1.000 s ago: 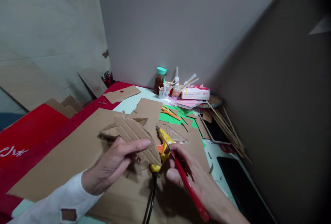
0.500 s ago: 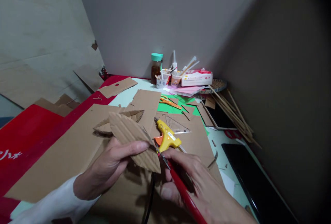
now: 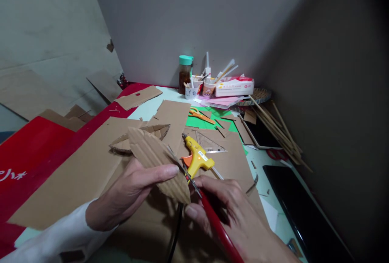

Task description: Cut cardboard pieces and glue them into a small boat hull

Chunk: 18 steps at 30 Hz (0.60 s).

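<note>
A white cloth sleeve (image 3: 69, 228) leads to the left hand (image 3: 129, 196), pinching a leaf-shaped piece of brown corrugated cardboard (image 3: 152, 153) from its 8 o'clock, just below mid-view. A hollow, boat-shaped brown cardboard form (image 3: 120, 143) lies at the piece's 10 o'clock. Between 2 and 3 o'clock rests a yellow plastic glue gun (image 3: 197, 158). At 4 o'clock the right hand (image 3: 237, 208) grips a red-handled tool (image 3: 215, 221), its thin metal blade at the piece's right edge
</note>
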Tool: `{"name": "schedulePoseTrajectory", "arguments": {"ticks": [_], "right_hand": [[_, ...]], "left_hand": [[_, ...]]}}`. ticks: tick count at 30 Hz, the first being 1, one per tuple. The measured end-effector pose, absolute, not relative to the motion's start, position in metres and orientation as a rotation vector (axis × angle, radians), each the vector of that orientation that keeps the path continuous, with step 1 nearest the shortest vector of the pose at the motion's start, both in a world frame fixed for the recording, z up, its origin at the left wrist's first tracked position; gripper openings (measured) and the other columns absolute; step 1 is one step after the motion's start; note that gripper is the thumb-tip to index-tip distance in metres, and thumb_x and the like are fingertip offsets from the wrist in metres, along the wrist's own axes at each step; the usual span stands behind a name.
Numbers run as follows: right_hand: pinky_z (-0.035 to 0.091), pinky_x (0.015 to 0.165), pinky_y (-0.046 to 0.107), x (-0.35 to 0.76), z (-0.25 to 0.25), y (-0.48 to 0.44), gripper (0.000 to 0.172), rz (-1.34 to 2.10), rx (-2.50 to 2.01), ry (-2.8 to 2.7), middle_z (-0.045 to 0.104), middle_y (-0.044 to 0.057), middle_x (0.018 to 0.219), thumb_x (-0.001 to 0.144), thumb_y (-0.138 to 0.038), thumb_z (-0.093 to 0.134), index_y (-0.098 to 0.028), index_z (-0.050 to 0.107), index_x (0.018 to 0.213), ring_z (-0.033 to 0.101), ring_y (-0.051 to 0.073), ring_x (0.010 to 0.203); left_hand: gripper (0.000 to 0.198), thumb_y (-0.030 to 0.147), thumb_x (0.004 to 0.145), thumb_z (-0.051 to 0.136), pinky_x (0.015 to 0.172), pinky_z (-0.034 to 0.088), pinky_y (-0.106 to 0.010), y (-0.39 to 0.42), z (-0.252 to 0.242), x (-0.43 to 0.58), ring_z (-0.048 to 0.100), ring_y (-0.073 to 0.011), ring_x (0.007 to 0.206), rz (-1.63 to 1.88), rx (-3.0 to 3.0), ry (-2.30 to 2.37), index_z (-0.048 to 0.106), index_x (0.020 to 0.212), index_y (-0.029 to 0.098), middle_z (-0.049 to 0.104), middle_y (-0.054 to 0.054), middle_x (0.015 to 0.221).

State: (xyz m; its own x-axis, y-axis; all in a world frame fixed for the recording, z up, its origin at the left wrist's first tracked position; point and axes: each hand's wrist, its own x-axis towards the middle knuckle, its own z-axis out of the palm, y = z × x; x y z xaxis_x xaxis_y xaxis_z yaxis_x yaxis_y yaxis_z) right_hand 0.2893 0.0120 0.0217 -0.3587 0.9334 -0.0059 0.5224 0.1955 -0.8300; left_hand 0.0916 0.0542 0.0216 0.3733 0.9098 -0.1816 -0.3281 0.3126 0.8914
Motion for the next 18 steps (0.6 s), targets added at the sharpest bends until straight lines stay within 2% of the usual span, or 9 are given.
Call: {"name": "schedulePoseTrajectory", "arguments": {"ticks": [3,6,10,13,15,18], "right_hand": [[0.032,0.054,0.025,0.289,0.018,0.012,0.029,1.053,-1.282,-1.994,0.046,-0.006,0.061,0.096,-0.033,0.055,-0.022,0.048,0.070,0.039,0.010,0.053],[0.026,0.050,0.025,0.288,0.019,0.013,0.032,1.105,-1.214,-1.984,0.037,-0.008,0.058,0.096,-0.031,0.054,-0.022,0.043,0.067,0.031,0.009,0.051],[0.030,0.053,0.025,0.288,0.027,0.014,0.029,1.172,-1.308,-1.915,0.044,-0.007,0.061,0.091,-0.037,0.064,-0.022,0.048,0.072,0.040,0.011,0.056],[0.031,0.054,0.025,0.288,0.032,0.014,0.032,1.196,-1.373,-1.895,0.048,-0.006,0.066,0.084,-0.042,0.073,-0.022,0.050,0.076,0.043,0.013,0.061],[0.035,0.060,0.026,0.287,0.033,0.013,0.033,1.195,-1.380,-1.929,0.055,-0.005,0.075,0.078,-0.040,0.081,-0.022,0.053,0.080,0.048,0.015,0.067],[0.040,0.068,0.028,0.286,0.032,0.012,0.032,1.159,-1.369,-1.979,0.061,-0.003,0.084,0.075,-0.036,0.084,-0.022,0.057,0.086,0.053,0.017,0.075]], "left_hand": [[0.006,0.025,0.083,0.074,0.089,0.056,-0.043,0.053,0.021,0.089,0.072,-0.0299,0.092,0.903,0.975,0.841,0.079,0.084,0.021,0.080,-0.005,0.091],[0.009,0.027,0.085,0.073,0.092,0.056,-0.044,0.052,0.021,0.087,0.072,-0.0299,0.093,0.896,1.035,0.829,0.080,0.083,0.022,0.081,-0.005,0.093],[0.022,0.025,0.082,0.075,0.092,0.057,-0.044,0.052,0.023,0.090,0.072,-0.0325,0.103,0.955,0.909,0.769,0.079,0.104,0.023,0.081,-0.005,0.103],[0.032,0.022,0.081,0.076,0.095,0.057,-0.045,0.053,0.025,0.091,0.069,-0.0335,0.113,0.999,0.837,0.766,0.077,0.112,0.025,0.081,-0.005,0.109],[0.035,0.022,0.079,0.078,0.100,0.055,-0.045,0.054,0.025,0.092,0.067,-0.0338,0.117,1.025,0.837,0.770,0.078,0.113,0.026,0.080,-0.004,0.113],[0.026,0.025,0.076,0.081,0.102,0.053,-0.044,0.054,0.024,0.090,0.067,-0.0345,0.119,1.013,0.875,0.774,0.081,0.102,0.023,0.080,-0.005,0.114]]}}
